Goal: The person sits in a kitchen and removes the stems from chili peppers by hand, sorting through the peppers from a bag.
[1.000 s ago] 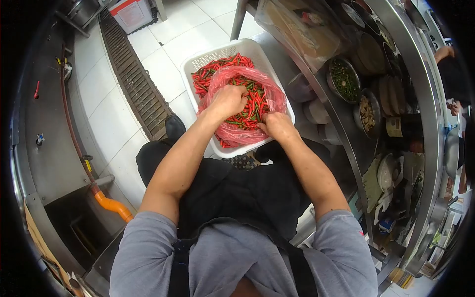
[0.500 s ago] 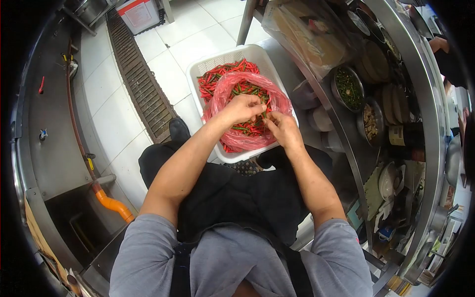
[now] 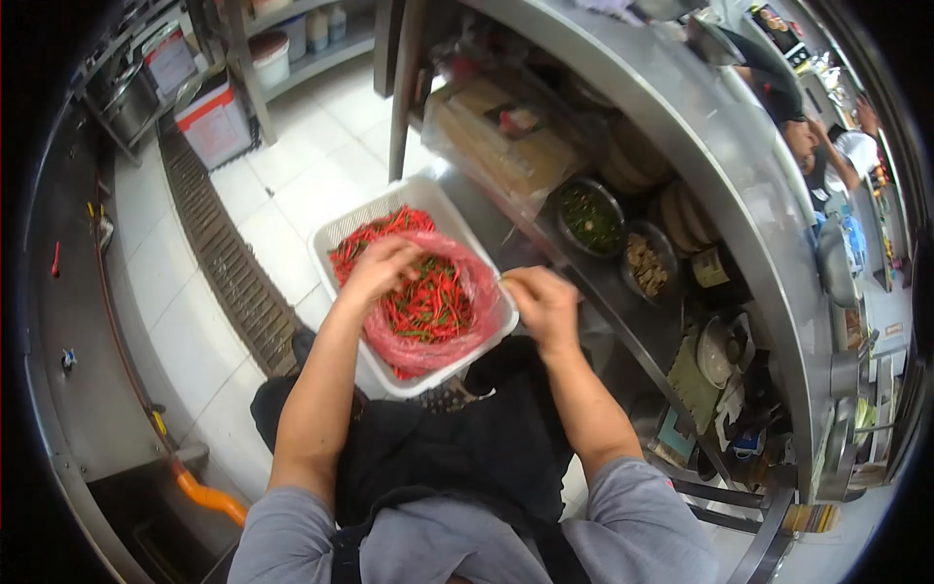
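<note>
A white plastic basket point(image 3: 326, 245) sits in front of my knees, with red chilies point(image 3: 375, 234) inside. A pink plastic bag point(image 3: 477, 282), its mouth spread wide, lies in the basket and holds more chilies point(image 3: 428, 304), mostly red with some green. Over the bag's far left edge is my left hand point(image 3: 381, 268), its fingers bent and somewhat apart, above the chilies. My right hand point(image 3: 547, 304) is at the basket's right rim, thumb and fingertips pinched together. A tiny pale greenish bit shows at those fingertips, too small to name.
A steel counter point(image 3: 671, 127) curves along the right; its lower shelf carries a bowl of chopped greens point(image 3: 591, 216) and a bowl of pale pieces point(image 3: 647, 265). A floor drain grate point(image 3: 219, 243) runs along the left. An orange pipe point(image 3: 209, 498) is lower left. People work beyond the counter.
My hands, which were together over the bag, have parted: the right has moved to the basket's right rim, the left to the bag's far left edge. The view has turned rightward.
</note>
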A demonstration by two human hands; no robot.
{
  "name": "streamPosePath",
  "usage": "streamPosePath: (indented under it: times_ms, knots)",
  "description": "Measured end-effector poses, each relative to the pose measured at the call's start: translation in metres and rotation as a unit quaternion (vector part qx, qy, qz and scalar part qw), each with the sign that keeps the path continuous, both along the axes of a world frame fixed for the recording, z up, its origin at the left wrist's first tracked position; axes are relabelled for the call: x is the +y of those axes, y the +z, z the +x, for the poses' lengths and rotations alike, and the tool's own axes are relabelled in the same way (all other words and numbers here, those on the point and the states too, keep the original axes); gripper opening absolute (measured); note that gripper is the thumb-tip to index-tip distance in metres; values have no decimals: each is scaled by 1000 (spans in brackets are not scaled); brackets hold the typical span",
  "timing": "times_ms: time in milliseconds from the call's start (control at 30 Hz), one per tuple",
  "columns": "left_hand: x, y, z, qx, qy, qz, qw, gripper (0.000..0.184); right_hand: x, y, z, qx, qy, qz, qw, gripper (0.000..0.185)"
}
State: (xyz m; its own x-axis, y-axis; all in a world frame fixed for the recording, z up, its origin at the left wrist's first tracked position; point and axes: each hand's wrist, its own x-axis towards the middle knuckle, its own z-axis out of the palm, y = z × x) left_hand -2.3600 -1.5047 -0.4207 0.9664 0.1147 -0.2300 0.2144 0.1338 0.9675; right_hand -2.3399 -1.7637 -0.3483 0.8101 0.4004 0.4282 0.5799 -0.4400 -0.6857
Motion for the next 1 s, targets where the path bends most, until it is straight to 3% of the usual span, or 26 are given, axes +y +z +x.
streamPosePath:
  times_ms: [67, 100, 167, 233, 300, 367, 467, 567, 633, 700, 767, 800, 833, 867, 933, 1000]
  knots:
    - [34, -28, 13, -75, 123, 80, 986, 26, -29, 13, 33, 53, -142, 94, 984, 13]
    - [55, -51, 22, -91, 189, 226, 951, 26, -43, 20, 53, 24, -167, 88, 982, 14]
    - [64, -47, 16, -144, 260, 404, 865, 25, -61, 31, 81, -18, -192, 90, 977, 16]
    - [76, -94, 22, -109, 227, 474, 844, 27, -67, 43, 98, -108, -206, -122, 965, 21]
    - [66, -90, 11, 28, 125, 445, 886, 27, -65, 50, 96, -98, -194, -67, 974, 23]
    - [65, -104, 11, -51, 145, 447, 881, 28, -58, 63, 73, -49, -179, 27, 982, 24]
    - [49, -47, -5, -123, 179, 414, 884, 31, -67, 37, 47, 8, -157, 58, 986, 26]
    - [72, -28, 1, -136, 199, 356, 903, 31, -83, 13, 33, 109, -165, 66, 978, 32]
    - [86, 43, 13, -209, 217, 456, 837, 30, -92, -19, 42, 113, -165, 65, 978, 35]
    - [77, 141, 33, -327, 233, 419, 815, 29, -94, -36, 50, 125, -159, 77, 976, 43]
    - [23, 255, 45, -419, 208, 424, 776, 28, -92, -53, 61, 124, -168, 87, 974, 45]
    - [4, 294, 62, -487, 177, 461, 721, 28, -91, -60, 63, 125, -183, 90, 971, 46]
    - [-24, 333, 72, -500, 147, 475, 709, 28, -92, -65, 66, 106, -190, 78, 973, 45]
    - [-51, 363, 88, -512, 115, 488, 697, 29, -93, -67, 65, 106, -192, 84, 972, 45]
    - [-83, 399, 142, -544, 75, 566, 615, 30, -95, -68, 68, 52, -202, 51, 977, 45]
    - [-102, 416, 204, -528, 61, 639, 556, 35, -94, -59, 61, 116, -194, 46, 973, 38]
